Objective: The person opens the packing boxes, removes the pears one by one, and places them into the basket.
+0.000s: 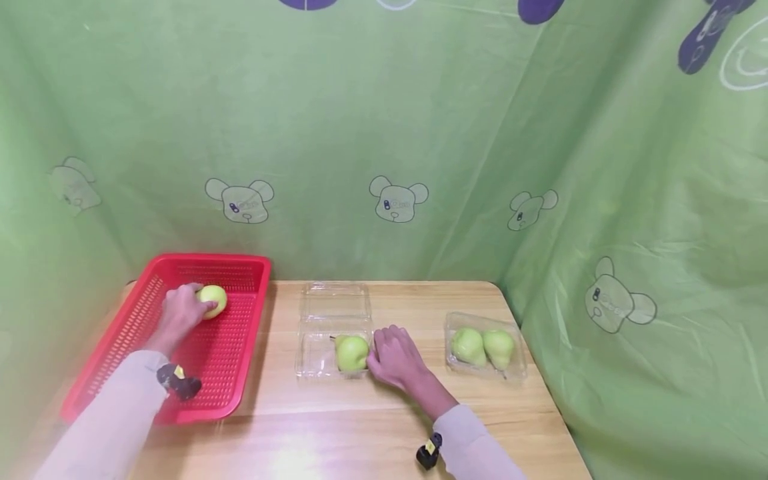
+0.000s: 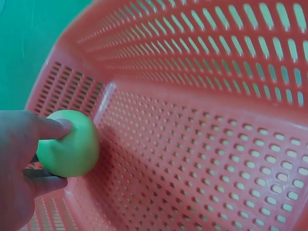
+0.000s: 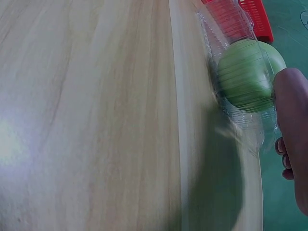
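Observation:
My left hand (image 1: 183,308) grips a green apple (image 1: 214,302) in the far part of the red plastic basket (image 1: 259,320). In the left wrist view, thumb and fingers lie on opposite sides of this apple (image 2: 72,149). My right hand (image 1: 396,357) holds the right edge of an open clear plastic clamshell box (image 1: 312,357), its thumb close to the fruit. Inside the box sits a round green apple (image 1: 352,355), and a yellower fruit with a stem (image 1: 339,341) shows partly behind it. Curled fingers (image 3: 287,161) appear beside the box in the right wrist view.
On the right of the wooden table (image 1: 336,427) stands another clear box (image 1: 517,363) holding two green pears (image 1: 498,347). The opened box's lid (image 1: 335,300) lies back toward the green curtain (image 1: 336,133), which hangs behind and along the sides.

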{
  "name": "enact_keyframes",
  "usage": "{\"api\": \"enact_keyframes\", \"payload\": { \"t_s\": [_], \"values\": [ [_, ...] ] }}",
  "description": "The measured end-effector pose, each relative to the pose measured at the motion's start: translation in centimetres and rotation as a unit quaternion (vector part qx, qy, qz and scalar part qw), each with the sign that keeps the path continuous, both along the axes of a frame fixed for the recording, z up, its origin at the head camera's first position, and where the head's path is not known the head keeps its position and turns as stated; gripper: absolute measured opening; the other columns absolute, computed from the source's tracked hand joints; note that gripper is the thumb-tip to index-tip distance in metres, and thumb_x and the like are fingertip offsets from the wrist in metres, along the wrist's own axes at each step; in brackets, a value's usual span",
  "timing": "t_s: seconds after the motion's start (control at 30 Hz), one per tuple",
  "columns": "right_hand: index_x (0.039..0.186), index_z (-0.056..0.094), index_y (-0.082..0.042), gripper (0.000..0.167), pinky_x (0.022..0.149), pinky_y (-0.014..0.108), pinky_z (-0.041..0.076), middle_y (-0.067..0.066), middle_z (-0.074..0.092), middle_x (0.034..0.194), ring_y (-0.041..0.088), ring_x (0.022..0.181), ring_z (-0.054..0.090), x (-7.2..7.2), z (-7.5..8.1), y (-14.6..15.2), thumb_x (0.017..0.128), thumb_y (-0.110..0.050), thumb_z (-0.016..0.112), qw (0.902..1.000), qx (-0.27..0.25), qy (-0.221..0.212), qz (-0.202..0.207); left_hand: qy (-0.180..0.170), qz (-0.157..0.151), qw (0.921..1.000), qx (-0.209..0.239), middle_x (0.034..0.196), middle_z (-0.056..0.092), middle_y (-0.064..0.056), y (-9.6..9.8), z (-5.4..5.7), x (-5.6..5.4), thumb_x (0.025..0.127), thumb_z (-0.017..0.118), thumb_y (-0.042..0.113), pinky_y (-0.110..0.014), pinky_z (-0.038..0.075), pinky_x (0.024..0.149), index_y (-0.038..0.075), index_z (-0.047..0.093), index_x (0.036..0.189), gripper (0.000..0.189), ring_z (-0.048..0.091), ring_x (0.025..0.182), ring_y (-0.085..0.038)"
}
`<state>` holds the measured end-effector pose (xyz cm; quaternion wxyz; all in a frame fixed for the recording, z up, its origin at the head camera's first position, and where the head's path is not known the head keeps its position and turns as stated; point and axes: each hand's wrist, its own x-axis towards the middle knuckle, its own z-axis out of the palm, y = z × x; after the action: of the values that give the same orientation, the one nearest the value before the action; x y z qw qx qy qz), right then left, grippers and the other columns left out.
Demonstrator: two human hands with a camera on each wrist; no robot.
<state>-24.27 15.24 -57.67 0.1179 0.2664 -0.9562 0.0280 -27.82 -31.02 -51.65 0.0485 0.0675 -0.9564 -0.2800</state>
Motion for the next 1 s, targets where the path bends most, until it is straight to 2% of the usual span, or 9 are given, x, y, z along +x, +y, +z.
{"api": "enact_keyframes", "payload": {
  "t_s": [0.2,0.47,0.77,1.0],
  "values": [
    [0.081,0.052,-0.016,0.021,0.067,0.023,0.035,-0.004,0.043,0.070,0.014,0.070,0.036,0.2,0.1,0.1,0.094,-0.032,0.057,1.0000,-0.002,0.000,0.000,0.011,-0.007,0.9998,-0.014,0.107,0.070,-0.037,-0.6,-0.7,0.3,0.090,0.078,0.018,-0.061,0.053,0.079,-0.016,0.062,0.126,0.053,0.064,0.091,-0.052],
    [0.078,0.049,-0.018,0.021,0.067,0.022,0.033,-0.006,0.041,0.068,0.012,0.068,0.035,0.6,-0.1,0.1,0.092,-0.032,0.056,1.0000,-0.003,-0.002,0.006,-0.027,0.001,0.9996,0.004,0.125,0.059,-0.044,-0.9,-1.0,0.9,0.094,0.070,0.017,-0.069,0.051,0.095,-0.019,0.049,0.137,0.060,0.057,0.111,-0.063],
    [0.078,0.050,-0.017,0.021,0.068,0.025,0.038,-0.005,0.042,0.068,0.014,0.067,0.036,0.4,0.0,-0.1,0.092,-0.031,0.055,0.9999,0.002,0.000,0.011,0.006,-0.004,0.9999,-0.010,0.129,0.057,-0.046,-1.0,-1.1,0.9,0.090,0.071,0.015,-0.072,0.049,0.099,-0.020,0.047,0.139,0.066,0.054,0.115,-0.066],
    [0.078,0.050,-0.016,0.023,0.067,0.025,0.038,-0.004,0.043,0.068,0.014,0.067,0.037,0.0,0.2,-0.1,0.093,-0.031,0.058,1.0000,0.004,-0.004,0.006,0.013,-0.008,0.9998,-0.009,0.131,0.056,-0.045,-1.0,-0.8,0.4,0.090,0.069,0.015,-0.072,0.048,0.099,-0.019,0.046,0.140,0.065,0.054,0.116,-0.066]
  ]
}}
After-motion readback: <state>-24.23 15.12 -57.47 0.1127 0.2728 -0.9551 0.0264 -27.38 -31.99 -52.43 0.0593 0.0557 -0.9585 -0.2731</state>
